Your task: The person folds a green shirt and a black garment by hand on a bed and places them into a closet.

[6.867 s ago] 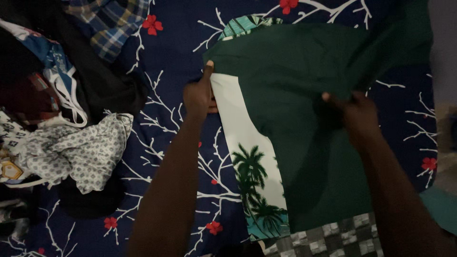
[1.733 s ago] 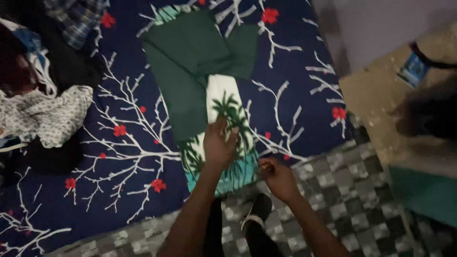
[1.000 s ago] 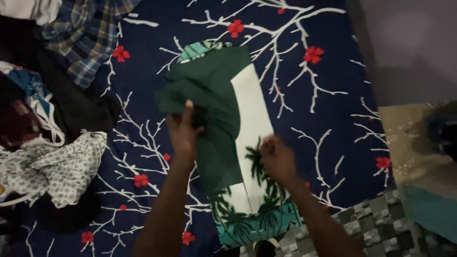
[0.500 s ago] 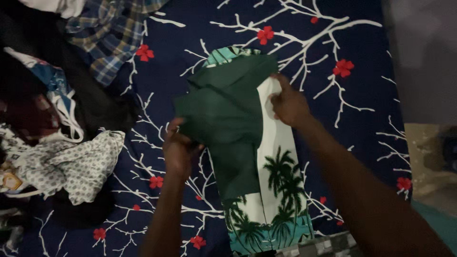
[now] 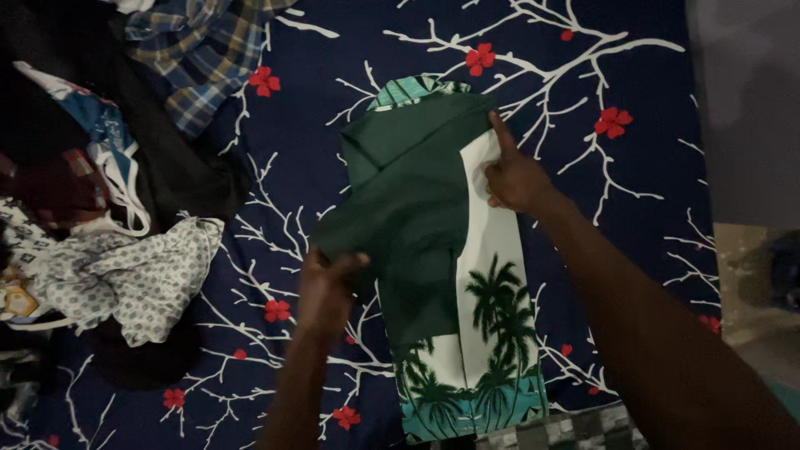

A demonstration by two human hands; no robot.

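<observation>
Down on the floral bedsheet (image 5: 583, 75), the left hand (image 5: 327, 287) pinched the dark green fold of the palm-print shirt (image 5: 417, 208) — fingers closed on its edge — while the right hand (image 5: 515, 175) pressed half-open on its white panel; crumpled clothes (image 5: 125, 275) lay well left

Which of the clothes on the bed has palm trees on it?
The green cloth under both hands: its white and teal part shows dark palm trees. The plaid shirt has checks, and the white cloth at the left has only tiny dots.
</observation>
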